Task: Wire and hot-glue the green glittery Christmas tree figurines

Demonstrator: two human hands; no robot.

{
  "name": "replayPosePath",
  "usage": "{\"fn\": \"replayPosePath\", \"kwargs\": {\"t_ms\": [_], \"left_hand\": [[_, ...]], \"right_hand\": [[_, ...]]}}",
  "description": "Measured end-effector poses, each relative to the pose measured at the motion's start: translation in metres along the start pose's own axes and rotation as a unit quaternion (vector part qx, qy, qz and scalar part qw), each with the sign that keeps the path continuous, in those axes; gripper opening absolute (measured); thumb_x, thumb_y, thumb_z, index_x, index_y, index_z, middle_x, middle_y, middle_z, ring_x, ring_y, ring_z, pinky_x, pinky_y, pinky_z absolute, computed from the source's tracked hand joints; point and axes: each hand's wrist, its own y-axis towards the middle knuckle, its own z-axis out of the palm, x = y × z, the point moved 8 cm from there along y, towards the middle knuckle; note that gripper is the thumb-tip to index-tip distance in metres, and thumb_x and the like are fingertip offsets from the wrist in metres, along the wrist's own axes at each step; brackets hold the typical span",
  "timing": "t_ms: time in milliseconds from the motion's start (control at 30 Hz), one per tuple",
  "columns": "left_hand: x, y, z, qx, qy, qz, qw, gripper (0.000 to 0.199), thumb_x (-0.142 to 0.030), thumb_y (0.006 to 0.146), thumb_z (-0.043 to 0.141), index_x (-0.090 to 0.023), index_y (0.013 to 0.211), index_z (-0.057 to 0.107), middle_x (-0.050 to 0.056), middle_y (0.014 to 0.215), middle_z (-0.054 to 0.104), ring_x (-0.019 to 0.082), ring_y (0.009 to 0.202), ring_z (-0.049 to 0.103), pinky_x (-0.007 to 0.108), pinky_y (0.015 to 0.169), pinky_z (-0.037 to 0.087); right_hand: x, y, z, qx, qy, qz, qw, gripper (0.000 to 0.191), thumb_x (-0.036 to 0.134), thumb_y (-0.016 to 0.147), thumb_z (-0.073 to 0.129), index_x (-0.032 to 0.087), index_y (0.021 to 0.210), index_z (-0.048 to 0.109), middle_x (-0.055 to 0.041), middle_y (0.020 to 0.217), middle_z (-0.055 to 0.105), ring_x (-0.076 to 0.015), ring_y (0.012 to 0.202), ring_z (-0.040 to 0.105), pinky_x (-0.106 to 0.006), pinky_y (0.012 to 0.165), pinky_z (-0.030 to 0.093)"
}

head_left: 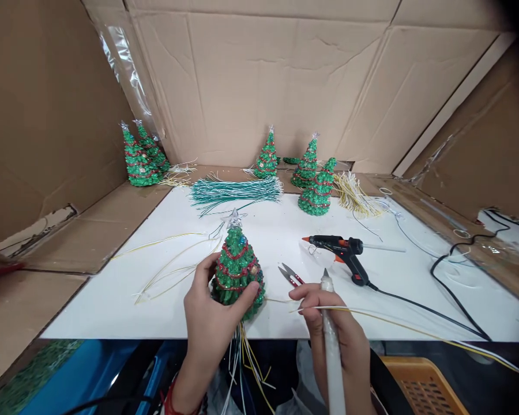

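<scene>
My left hand (210,320) is closed around the lower part of a small green Christmas tree (234,253), with red garlands and a clear star on top. The tree stands upright near the table's front edge, and loose white, yellow and green wires (246,360) hang from its underside. In my right hand (348,340) is a white stick-like tool (333,363) with a dark pointed tip facing up. Thin yellow and white wires (398,323) also run through the fingers of that hand. Small red-handled snips (290,275) lie between the tree and my right hand.
A black glue gun (343,251) with a cord lies right of centre. Behind are a bundle of green and white wires (236,190), yellow-white wires (357,196), and finished-looking trees (315,187), (140,158). Cardboard walls (263,80) enclose the white table (112,311).
</scene>
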Motion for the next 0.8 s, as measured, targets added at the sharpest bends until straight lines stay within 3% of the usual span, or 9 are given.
{"fn": "replayPosePath", "kwargs": {"t_ms": [67,133,233,300,433,533,667,800], "left_hand": [[0.000,0.002,-0.002,0.004,-0.073,-0.028,0.997,0.064,-0.045,0.062,0.093,-0.025,0.116,0.066,0.007,0.113,0.075,0.030,0.106,0.070,0.038,0.096,0.056],[0.006,-0.001,-0.001,0.022,-0.212,-0.086,0.973,0.059,-0.044,0.060,0.091,-0.022,0.111,0.070,0.006,0.102,0.078,0.030,0.098,0.074,0.036,0.087,0.060],[0.019,-0.013,0.008,0.052,-0.412,-0.186,0.891,0.053,-0.050,0.059,0.086,-0.021,0.103,0.075,0.007,0.097,0.080,0.037,0.102,0.075,0.043,0.085,0.063],[0.024,-0.019,0.013,0.069,-0.475,-0.211,0.851,0.048,-0.049,0.061,0.083,-0.022,0.101,0.077,0.006,0.101,0.082,0.041,0.111,0.073,0.048,0.090,0.063],[0.024,-0.017,0.018,0.102,-0.526,-0.163,0.829,0.047,-0.048,0.065,0.079,-0.027,0.108,0.078,0.005,0.112,0.081,0.044,0.126,0.066,0.054,0.098,0.060],[0.023,-0.015,0.022,0.096,-0.548,-0.148,0.817,0.051,-0.053,0.068,0.077,-0.029,0.113,0.077,0.004,0.117,0.081,0.042,0.129,0.064,0.054,0.101,0.059],[0.017,-0.018,0.032,0.127,-0.552,-0.152,0.810,0.062,-0.058,0.071,0.074,-0.021,0.121,0.075,0.011,0.122,0.079,0.038,0.118,0.070,0.048,0.094,0.062],[0.027,-0.023,0.044,0.187,-0.545,-0.182,0.797,0.059,-0.061,0.070,0.073,-0.021,0.113,0.076,0.009,0.106,0.081,0.037,0.109,0.073,0.048,0.093,0.061]], "right_hand": [[0.000,0.002,-0.002,0.008,0.006,0.000,1.000,0.021,0.039,0.103,0.061,0.027,0.087,0.065,-0.0005,0.091,0.073,-0.0194,0.089,0.069,-0.034,0.090,0.051],[0.002,0.004,0.001,0.045,0.019,-0.004,0.999,0.017,0.035,0.103,0.062,0.028,0.089,0.067,-0.0011,0.094,0.075,-0.0197,0.092,0.071,-0.034,0.090,0.053],[0.008,0.005,0.011,0.115,0.062,0.005,0.991,0.015,0.033,0.104,0.060,0.027,0.092,0.067,-0.0030,0.097,0.076,-0.0219,0.101,0.073,-0.037,0.095,0.057],[0.012,0.005,0.013,0.117,0.099,0.021,0.988,0.016,0.034,0.105,0.059,0.027,0.093,0.066,-0.0040,0.098,0.076,-0.0236,0.107,0.074,-0.040,0.098,0.058],[0.021,0.002,0.014,0.084,0.133,0.041,0.987,0.019,0.038,0.103,0.061,0.026,0.089,0.065,-0.0042,0.097,0.075,-0.0228,0.099,0.076,-0.037,0.091,0.062],[0.027,-0.002,0.016,0.073,0.140,0.025,0.987,0.020,0.039,0.102,0.063,0.025,0.088,0.065,-0.0052,0.096,0.075,-0.0249,0.100,0.077,-0.039,0.091,0.062],[0.028,-0.006,0.013,0.044,0.137,0.011,0.989,0.019,0.039,0.103,0.061,0.026,0.090,0.063,-0.0056,0.097,0.075,-0.0270,0.106,0.076,-0.044,0.095,0.061],[0.028,0.004,0.013,0.066,0.067,-0.020,0.995,0.019,0.037,0.104,0.060,0.025,0.090,0.063,-0.0042,0.094,0.074,-0.0222,0.090,0.074,-0.037,0.081,0.058]]}}
